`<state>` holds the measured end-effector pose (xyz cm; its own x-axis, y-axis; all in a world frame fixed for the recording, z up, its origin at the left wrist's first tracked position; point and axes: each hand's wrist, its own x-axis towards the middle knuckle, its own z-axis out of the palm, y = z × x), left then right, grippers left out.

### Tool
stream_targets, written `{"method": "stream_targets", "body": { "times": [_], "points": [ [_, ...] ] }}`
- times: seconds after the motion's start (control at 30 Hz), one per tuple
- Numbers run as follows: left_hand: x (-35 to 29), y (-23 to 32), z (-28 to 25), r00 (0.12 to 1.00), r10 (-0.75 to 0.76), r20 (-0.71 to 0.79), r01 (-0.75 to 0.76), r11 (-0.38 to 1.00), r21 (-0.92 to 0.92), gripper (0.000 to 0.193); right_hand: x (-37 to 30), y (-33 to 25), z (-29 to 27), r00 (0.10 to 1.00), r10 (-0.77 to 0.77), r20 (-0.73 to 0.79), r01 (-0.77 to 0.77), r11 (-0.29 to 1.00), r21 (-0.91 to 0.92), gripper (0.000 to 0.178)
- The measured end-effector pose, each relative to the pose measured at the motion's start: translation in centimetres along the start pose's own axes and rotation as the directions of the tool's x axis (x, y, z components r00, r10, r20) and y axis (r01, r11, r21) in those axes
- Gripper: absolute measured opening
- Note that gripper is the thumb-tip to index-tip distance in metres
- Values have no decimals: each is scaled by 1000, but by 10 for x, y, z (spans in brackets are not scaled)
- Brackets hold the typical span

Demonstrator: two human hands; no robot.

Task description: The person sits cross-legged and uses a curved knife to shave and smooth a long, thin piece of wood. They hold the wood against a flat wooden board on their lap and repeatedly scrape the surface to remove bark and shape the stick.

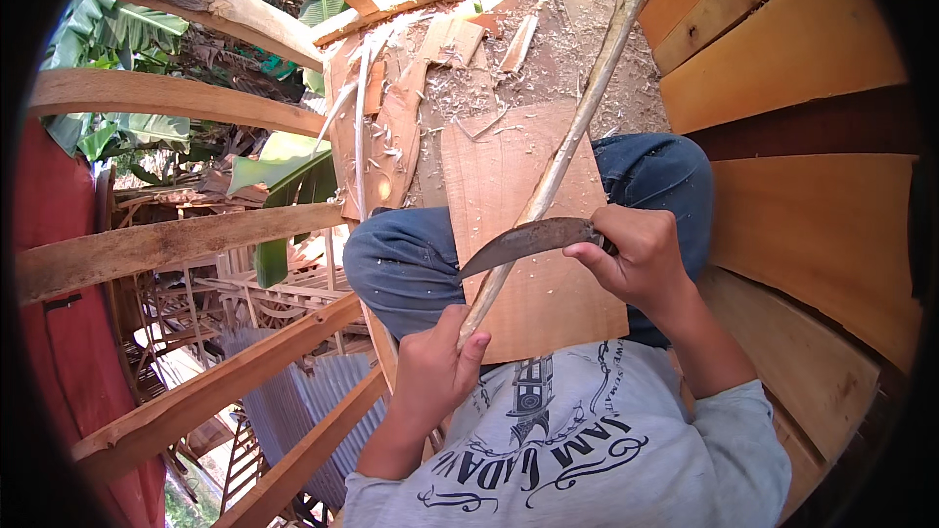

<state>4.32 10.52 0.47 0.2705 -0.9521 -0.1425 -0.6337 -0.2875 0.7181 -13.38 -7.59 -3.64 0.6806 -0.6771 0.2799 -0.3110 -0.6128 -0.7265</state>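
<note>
board (567, 311) laid over legs (403, 256), probably to shield them from blade. stick (578, 129) slants above board, far end past board's far edge. left hand (435, 357) closed round stick's near end, by board's near-left corner, seemingly steadying it. right hand (638, 249), right of board, grips knife (533, 241), blade crossing stick. right of board, plank wall (812, 225) seems to limit room; left, gapped rails (186, 243); beyond far edge, shavings-strewn floor (626, 88).

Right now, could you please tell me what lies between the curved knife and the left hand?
In the head view, a short stretch of the pale stick lies between the curved knife and the left hand.
</note>
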Motion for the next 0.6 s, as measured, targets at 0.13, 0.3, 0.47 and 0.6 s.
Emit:
{"method": "stream_targets", "body": {
  "times": [0.13, 0.3, 0.47, 0.6],
  "points": [
    [3, 4, -2, 1000, 12, 7, -11, 999, -37, 23, -4, -6, 1, 997, -65, -37, 66, 998, 10, 42],
    [0, 6, 3, 997, -57, 60, 65, 988, -137, 20, -11, 4, -6, 983, -110, -144, 119, 991, 59, 44],
    [-6, 9, 6, 995, -60, 84, 71, 988, -137, 19, -6, 4, -8, 978, 158, -133, -147, 985, 88, 39],
    [-11, 5, 12, 998, -24, 59, 29, 996, -89, 18, -6, 10, -21, 980, 131, -150, -125, 991, 50, 38]
  ]
}}
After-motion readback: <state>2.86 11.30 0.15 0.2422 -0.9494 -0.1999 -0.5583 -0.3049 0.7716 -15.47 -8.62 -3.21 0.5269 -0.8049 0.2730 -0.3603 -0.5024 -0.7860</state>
